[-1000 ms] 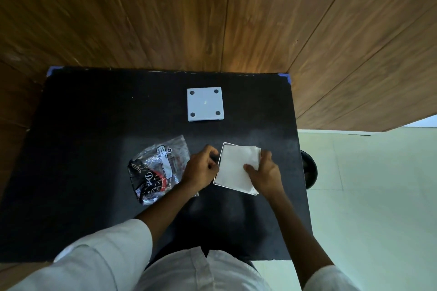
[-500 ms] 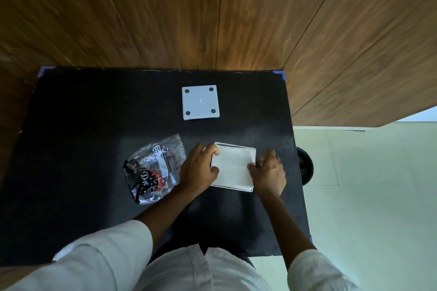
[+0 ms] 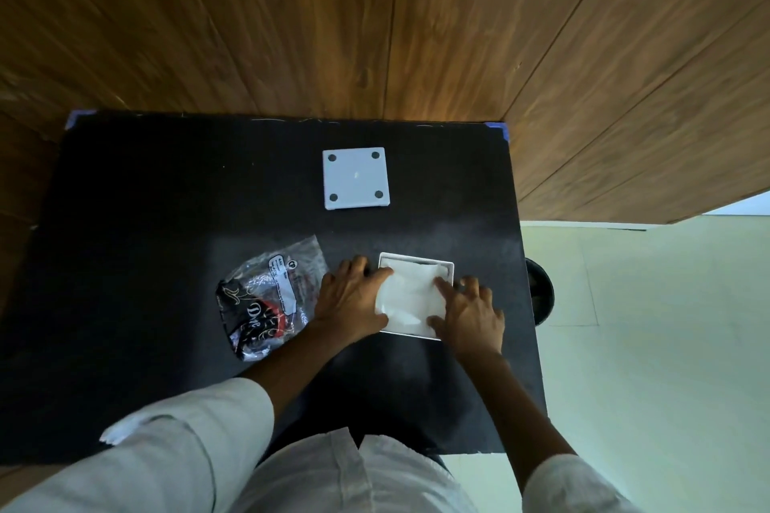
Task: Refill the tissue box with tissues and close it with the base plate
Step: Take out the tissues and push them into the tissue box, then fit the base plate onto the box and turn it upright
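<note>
A white square tissue box (image 3: 449,267) lies upside down on the black table, its open bottom facing up. White tissues (image 3: 410,296) fill the opening. My left hand (image 3: 352,296) lies flat against the box's left side with its fingertips on the tissues. My right hand (image 3: 471,314) rests on the box's right front corner, fingers spread and pressing on the tissues. The white base plate (image 3: 355,178), with four dark round feet, lies apart at the back of the table.
A crumpled clear plastic wrapper (image 3: 266,298) with black and red print lies just left of my left hand. The black table (image 3: 146,262) stands against a wooden wall. A dark round object (image 3: 541,296) sits on the pale floor beyond the table's right edge.
The tilted tissue stack has gone down into the box, which now sits square. Both hands have shifted from holding its edges to pressing flat on the tissues.
</note>
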